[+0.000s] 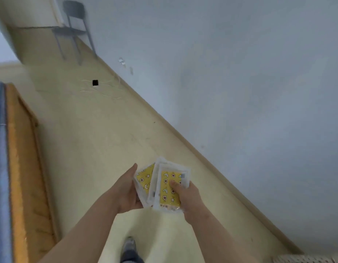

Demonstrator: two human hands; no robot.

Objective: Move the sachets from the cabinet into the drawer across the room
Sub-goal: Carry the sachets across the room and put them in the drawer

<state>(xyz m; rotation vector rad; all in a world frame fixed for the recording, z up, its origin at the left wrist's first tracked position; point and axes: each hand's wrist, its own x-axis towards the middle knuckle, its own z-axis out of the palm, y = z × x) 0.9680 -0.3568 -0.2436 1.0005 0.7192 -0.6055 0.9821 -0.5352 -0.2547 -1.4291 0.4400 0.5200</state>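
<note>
- We hold flat, glossy sachets (165,184), yellow and star-printed, fanned above the cream floor (100,130).
- Left hand (129,190) cups their edge; right hand (187,198)'s grip pinches them.
- Grey chair (75,29) by the far wall (240,73).

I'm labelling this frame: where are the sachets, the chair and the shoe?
sachets (165,198): head view, yellow front of top one.
chair (73,7): head view, backrest.
shoe (129,243): head view, toe.

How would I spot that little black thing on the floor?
Find the grey chair by the far wall. Closer to us, on the pale floor, thin pale lines wander. The black square sits among them, the only solid black patch there.
</note>
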